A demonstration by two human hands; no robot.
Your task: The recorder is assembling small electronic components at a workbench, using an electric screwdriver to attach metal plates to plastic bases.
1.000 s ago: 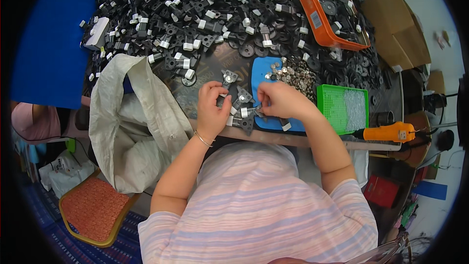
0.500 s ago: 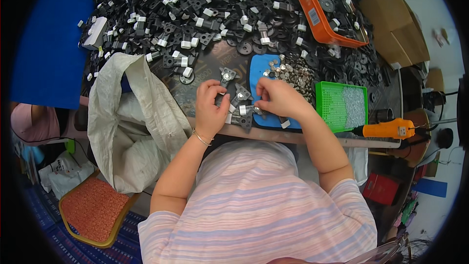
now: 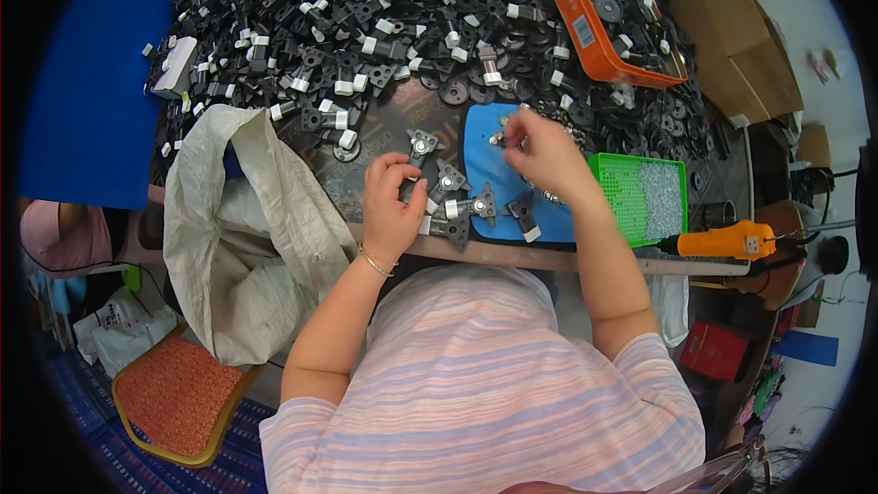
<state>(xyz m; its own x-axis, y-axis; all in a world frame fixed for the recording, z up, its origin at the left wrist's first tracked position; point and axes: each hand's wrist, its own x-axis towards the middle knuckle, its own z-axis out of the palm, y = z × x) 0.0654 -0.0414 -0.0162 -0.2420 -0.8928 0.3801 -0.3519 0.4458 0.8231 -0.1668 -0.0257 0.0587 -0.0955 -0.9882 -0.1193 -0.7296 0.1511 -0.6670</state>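
Observation:
My left hand curls round the edge of a small group of black plastic parts with white ends. Its thumb and fingers close against a three-cornered black part. Similar parts lie beside it: one with a round metal piece beyond the fingertips, another at the blue mat's edge. A further black part rests on the blue mat. Over small round metal pieces on that mat, my right hand is bent with its fingertips drawn together; what they pinch is hidden.
A large heap of black-and-white parts covers the far table. At right are a green tray of small pale pieces, an orange electric screwdriver and an orange bin. A white woven sack hangs at left.
My right hand has moved away from the parts by my left hand, up and right to the metal pieces. The left hand has hardly shifted.

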